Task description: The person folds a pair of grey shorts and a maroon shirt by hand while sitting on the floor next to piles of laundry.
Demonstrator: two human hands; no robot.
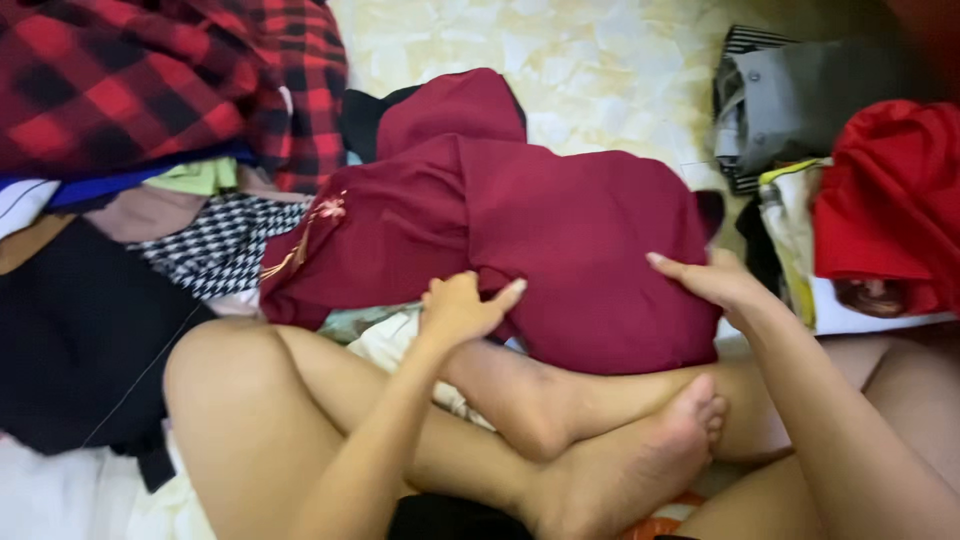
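My left hand (462, 308) pinching the near edge of the dark red shirt (520, 240), my right hand (715, 280) flat on it, fingers open, shirt lying long left-to-right over my crossed legs, pale tiled floor (590, 70), checked red cloth (150, 80) nearby

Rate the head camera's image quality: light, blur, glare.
Head view: soft, warm, even light with no hard shadows; pale floor looks washed out; maroon cloth and both hands, left and right, are slightly soft; top right corner falls dark.
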